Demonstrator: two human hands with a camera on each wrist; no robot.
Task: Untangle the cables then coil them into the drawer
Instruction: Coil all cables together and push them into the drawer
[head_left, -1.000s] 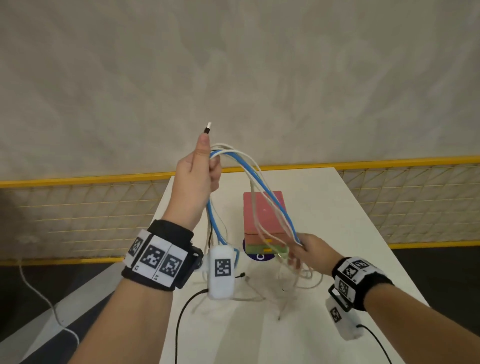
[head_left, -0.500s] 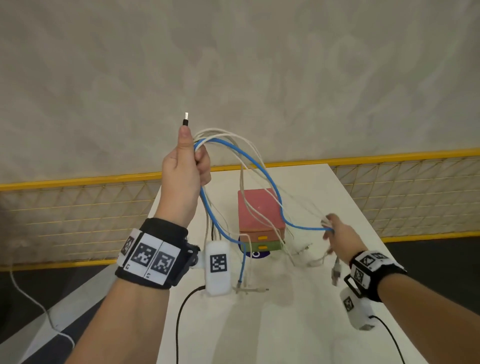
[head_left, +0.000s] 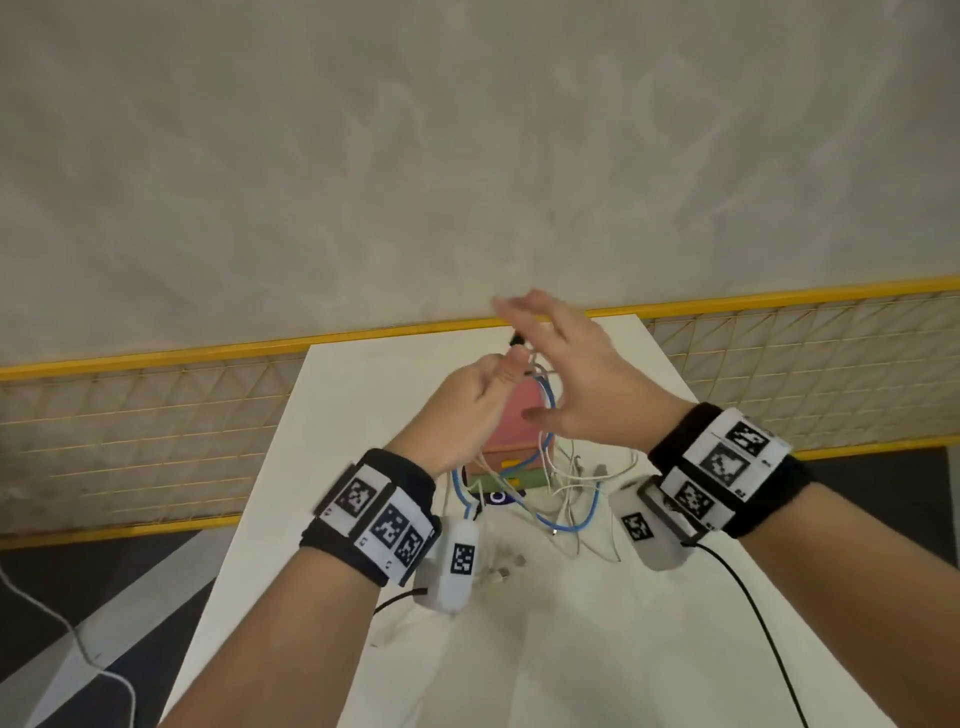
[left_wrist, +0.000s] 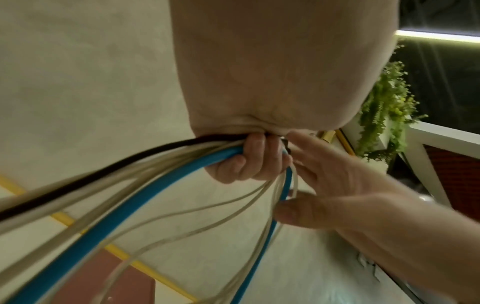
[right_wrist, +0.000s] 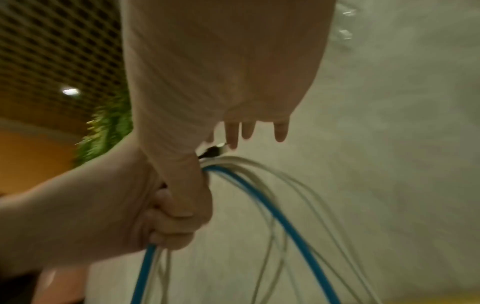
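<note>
Both hands are meeting in the air above the drawer unit (head_left: 511, 441), which is the landmark for everything else. The left hand (head_left: 470, 410) is clenching a bundle of cables (left_wrist: 135, 185) in its fist: a thick blue cable (left_wrist: 161, 179), a black cable (left_wrist: 78, 181) and several pale ones are running through the curled fingers (left_wrist: 255, 156), and a dark plug tip (head_left: 517, 340) is sticking up past the thumb, above the unit's pink top. The right hand (head_left: 576, 384) is hovering just right of that fist, fingers straight and spread, gripping nothing; in the left wrist view its thumb is lying under the pale loops where they are leaving the fist.

Outward from the fist the cables are drooping in long loops, their run being mostly up-and-down, toward the table (head_left: 363, 364) in front of and to the right of the drawer unit, where the loose ends are lying in a tangle. No drawer is looking open from here.

My judgement: the untangling is in hand, and the right hand, nearer the plug, is about to pinch it. Pulling that one cable upward, along its hanging length and away from the unit, is what would free it.
</note>
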